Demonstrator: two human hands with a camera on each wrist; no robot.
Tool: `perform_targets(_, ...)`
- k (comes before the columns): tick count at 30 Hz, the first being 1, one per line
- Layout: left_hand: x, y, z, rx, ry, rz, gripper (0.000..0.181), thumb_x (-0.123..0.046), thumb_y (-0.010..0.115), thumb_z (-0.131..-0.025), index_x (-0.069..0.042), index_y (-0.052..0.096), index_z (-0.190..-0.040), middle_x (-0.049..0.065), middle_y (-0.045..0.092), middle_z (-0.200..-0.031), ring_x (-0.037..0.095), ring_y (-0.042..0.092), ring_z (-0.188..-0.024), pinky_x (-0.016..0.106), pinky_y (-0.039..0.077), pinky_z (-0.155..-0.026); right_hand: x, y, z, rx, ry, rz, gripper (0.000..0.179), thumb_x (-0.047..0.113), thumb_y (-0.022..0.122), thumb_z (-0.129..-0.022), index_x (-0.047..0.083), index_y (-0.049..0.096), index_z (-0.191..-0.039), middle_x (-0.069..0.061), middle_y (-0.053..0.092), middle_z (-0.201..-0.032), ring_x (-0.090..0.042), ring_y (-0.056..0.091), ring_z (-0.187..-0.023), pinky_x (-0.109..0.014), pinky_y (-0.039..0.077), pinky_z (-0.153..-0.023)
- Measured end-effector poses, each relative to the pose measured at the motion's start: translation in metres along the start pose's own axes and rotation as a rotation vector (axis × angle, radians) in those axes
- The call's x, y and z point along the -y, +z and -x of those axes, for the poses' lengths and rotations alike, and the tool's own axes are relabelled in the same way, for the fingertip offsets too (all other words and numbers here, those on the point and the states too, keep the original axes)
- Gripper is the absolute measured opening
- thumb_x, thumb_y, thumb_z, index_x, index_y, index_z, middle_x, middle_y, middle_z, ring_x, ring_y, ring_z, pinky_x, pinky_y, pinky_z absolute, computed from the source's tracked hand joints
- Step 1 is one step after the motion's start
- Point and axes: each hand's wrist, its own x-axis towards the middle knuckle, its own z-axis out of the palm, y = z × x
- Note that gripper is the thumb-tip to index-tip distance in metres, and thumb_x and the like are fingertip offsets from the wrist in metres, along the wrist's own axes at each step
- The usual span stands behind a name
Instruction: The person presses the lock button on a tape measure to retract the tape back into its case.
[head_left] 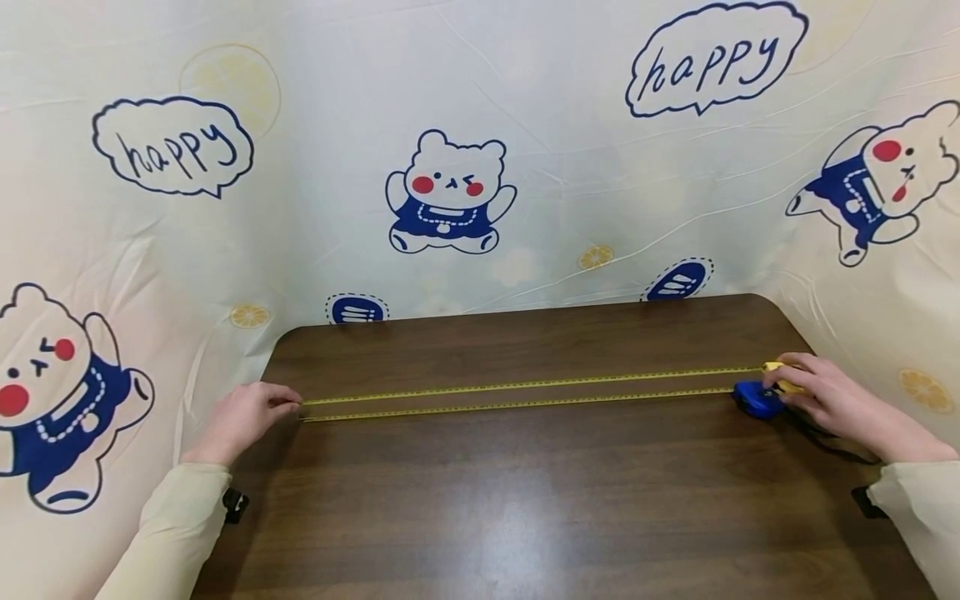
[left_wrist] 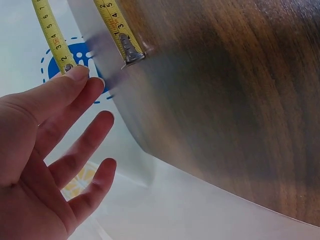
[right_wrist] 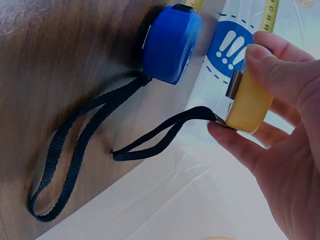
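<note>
The thumb and index finger of my left hand [head_left: 247,414] pinch the end of a yellow tape blade [left_wrist: 54,40]; the other fingers are spread. That blade runs across to a yellow tape measure [right_wrist: 251,102], which my right hand [head_left: 840,400] grips by its case above the table. Beside it, a blue tape measure [right_wrist: 172,45] stands on the table, apart from the fingers in the right wrist view. Its own drawn-out blade [head_left: 525,405] lies nearly parallel to the first, with the metal end hook [left_wrist: 134,59] near the table's left edge.
Black wrist straps [right_wrist: 70,140] trail from both tape cases. The brown wooden table [head_left: 510,508] has rounded far corners. Behind and around it hangs a pale cloth [head_left: 570,125] printed with bears and "happy" bubbles.
</note>
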Motion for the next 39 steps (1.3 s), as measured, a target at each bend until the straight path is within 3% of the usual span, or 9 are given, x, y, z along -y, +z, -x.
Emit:
perform_targets(3,0.000,-0.001,0.000,-0.006,0.001,-0.004,0.005,-0.010,0.079,-0.092,-0.009,0.082,-0.096,0.009,0.079,-0.094,0.033,0.073,-0.088,0.055,0.055,-0.076,0.001,-0.002,0.001,0.014,0.026,-0.003,0.044,0.049,0.048,-0.101,0.011,0.070,-0.103,-0.015,0.066,-0.105,-0.032,0.059,-0.087,-0.023,0.040,-0.084)
perform_targets(7,-0.001,-0.003,0.000,-0.009,0.007,-0.009,0.005,-0.011,0.079,-0.092,-0.010,0.082,-0.096,0.008,0.079,-0.094,0.033,0.073,-0.088,0.056,0.055,-0.076,0.002,-0.004,0.003,0.023,0.047,-0.008,0.038,0.043,0.072,-0.090,0.008,0.071,-0.108,-0.013,0.068,-0.104,-0.027,0.061,-0.086,-0.016,0.042,-0.083)
perform_targets(9,-0.002,-0.003,0.000,-0.011,0.011,-0.012,0.005,-0.011,0.079,-0.092,-0.011,0.082,-0.096,0.007,0.079,-0.094,0.031,0.073,-0.087,0.054,0.055,-0.075,0.002,-0.004,0.002,0.016,0.038,-0.017,0.038,0.043,0.072,-0.091,0.009,0.071,-0.107,-0.011,0.067,-0.103,-0.024,0.061,-0.085,-0.015,0.043,-0.081)
perform_targets(17,0.000,-0.001,-0.002,-0.026,0.013,-0.001,0.005,-0.010,0.080,-0.091,-0.010,0.082,-0.095,0.009,0.079,-0.094,0.031,0.073,-0.085,0.052,0.055,-0.073,0.001,-0.003,0.000,-0.016,-0.021,-0.016,0.052,0.056,0.041,-0.101,0.014,0.070,-0.102,-0.013,0.066,-0.102,-0.030,0.061,-0.083,-0.021,0.042,-0.083)
perform_targets(23,0.001,0.000,-0.003,-0.025,0.007,-0.003,0.004,-0.010,0.080,-0.090,-0.009,0.082,-0.094,0.010,0.079,-0.092,0.032,0.073,-0.085,0.053,0.055,-0.073,0.003,-0.001,-0.001,-0.031,-0.013,-0.004,0.050,0.055,0.035,-0.103,0.020,0.069,-0.093,-0.014,0.065,-0.103,-0.031,0.059,-0.089,-0.020,0.040,-0.087)
perform_targets(27,0.001,0.000,-0.003,-0.008,0.003,-0.004,0.004,-0.010,0.079,-0.091,-0.010,0.082,-0.095,0.008,0.078,-0.092,0.028,0.071,-0.083,0.051,0.054,-0.071,0.005,-0.002,-0.002,-0.030,0.008,-0.063,0.052,0.054,0.038,-0.103,0.013,0.070,-0.101,-0.017,0.063,-0.106,-0.018,0.055,-0.102,-0.009,0.034,-0.097)
perform_targets(31,0.001,-0.001,-0.004,0.001,0.000,0.012,0.005,-0.010,0.078,-0.092,-0.011,0.081,-0.097,0.006,0.078,-0.092,0.023,0.068,-0.081,0.047,0.053,-0.070,0.008,-0.005,-0.004,-0.012,0.049,-0.130,0.050,0.045,0.055,-0.100,-0.001,0.065,-0.117,-0.017,0.063,-0.109,-0.006,0.051,-0.107,-0.001,0.024,-0.103)
perform_targets(36,0.002,0.000,-0.006,0.004,0.006,0.035,0.008,-0.008,0.077,-0.093,-0.010,0.080,-0.100,0.005,0.077,-0.091,0.023,0.070,-0.082,0.046,0.054,-0.072,0.012,-0.008,-0.007,0.012,0.093,-0.113,0.048,0.029,0.075,-0.092,-0.005,0.060,-0.124,-0.018,0.064,-0.110,-0.008,0.052,-0.103,-0.001,0.024,-0.100)
perform_targets(39,0.001,0.001,-0.006,0.005,0.021,0.042,0.008,-0.008,0.077,-0.093,-0.010,0.080,-0.100,0.004,0.077,-0.090,0.023,0.071,-0.081,0.045,0.055,-0.072,0.015,-0.009,-0.011,0.021,0.103,-0.106,0.049,0.025,0.078,-0.090,-0.005,0.059,-0.124,-0.020,0.065,-0.113,-0.008,0.051,-0.106,0.000,0.020,-0.103)
